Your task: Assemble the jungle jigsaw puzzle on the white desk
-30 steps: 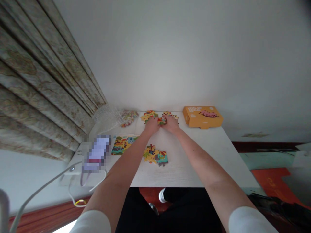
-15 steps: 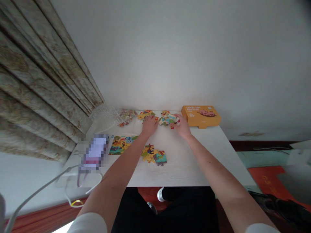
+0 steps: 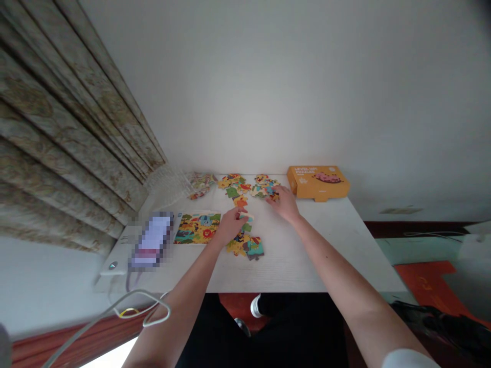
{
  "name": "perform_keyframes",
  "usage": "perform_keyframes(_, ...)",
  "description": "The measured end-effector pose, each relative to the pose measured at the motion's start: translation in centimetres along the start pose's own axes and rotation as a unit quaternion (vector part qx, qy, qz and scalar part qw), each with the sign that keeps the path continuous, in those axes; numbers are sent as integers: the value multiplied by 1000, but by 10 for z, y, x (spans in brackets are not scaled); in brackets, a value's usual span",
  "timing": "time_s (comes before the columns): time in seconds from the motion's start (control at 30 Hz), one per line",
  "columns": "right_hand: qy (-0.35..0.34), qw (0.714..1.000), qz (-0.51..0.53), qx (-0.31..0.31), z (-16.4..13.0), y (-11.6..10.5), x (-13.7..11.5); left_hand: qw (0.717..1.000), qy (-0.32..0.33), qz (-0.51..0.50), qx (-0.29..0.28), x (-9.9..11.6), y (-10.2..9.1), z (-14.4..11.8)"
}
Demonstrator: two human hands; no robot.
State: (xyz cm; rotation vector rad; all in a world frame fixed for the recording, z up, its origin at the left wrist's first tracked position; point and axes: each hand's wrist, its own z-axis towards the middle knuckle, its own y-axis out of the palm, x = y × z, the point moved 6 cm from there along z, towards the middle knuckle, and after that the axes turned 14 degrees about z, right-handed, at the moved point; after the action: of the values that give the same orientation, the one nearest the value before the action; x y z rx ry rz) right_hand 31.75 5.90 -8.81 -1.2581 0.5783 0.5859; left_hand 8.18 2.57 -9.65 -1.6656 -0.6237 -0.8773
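My left hand [image 3: 230, 227] is closed on a light puzzle piece [image 3: 246, 217], pinched at its fingertips just above a small joined cluster of puzzle pieces [image 3: 245, 247]. Left of that hand lies the colourful reference picture [image 3: 197, 228] with animals on it. At the back of the table, my right hand [image 3: 284, 203] rests its parted thumb and fingers on a pile of loose puzzle pieces [image 3: 263, 189]. Another loose heap of pieces [image 3: 232, 182] spreads beside it, to the left.
An orange puzzle box [image 3: 318, 191] stands at the back right against the wall. A clear plastic bag [image 3: 169, 183] and a bag of more pieces [image 3: 200, 185] lie back left. The blurred-out phone [image 3: 152, 240] and a white cable [image 3: 95, 322] are at the left edge.
My left hand has moved from the back heap toward me, carrying a puzzle piece to the joined cluster. My right hand stays by the back pile, where more pieces now show.
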Motion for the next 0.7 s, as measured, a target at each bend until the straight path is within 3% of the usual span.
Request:
perform_keyframes(0.13, 11, 994, -77, -70, 17, 16, -7, 998, 15, 57, -8, 6, 4, -13)
perform_keyframes(0.27, 62, 991, -84, -85, 31, 25, -14, 999, 15, 26, 16, 7, 6, -3)
perform_keyframes(0.43, 123, 990, -56, -51, 29, 18, -12, 988, -22, -59, 143, 1, -15, 42)
perform_keyframes(0.5, 109, 993, -39, -11, 19, 11, -15, 975, -44, -55, 210, 1, -28, 59)
perform_keyframes(0.6, 50, 998, 13, 22, -3, 6, -25, 955, -23, 6, 297, 10, -45, 71)
perform_keyframes(0.67, 7, 998, 58, 20, -19, 7, -32, 953, 10, 43, 299, 19, -43, 70)
perform_keyframes(0.7, -10, 997, 75, 20, -26, 8, -34, 962, 24, 46, 267, 22, -38, 69)
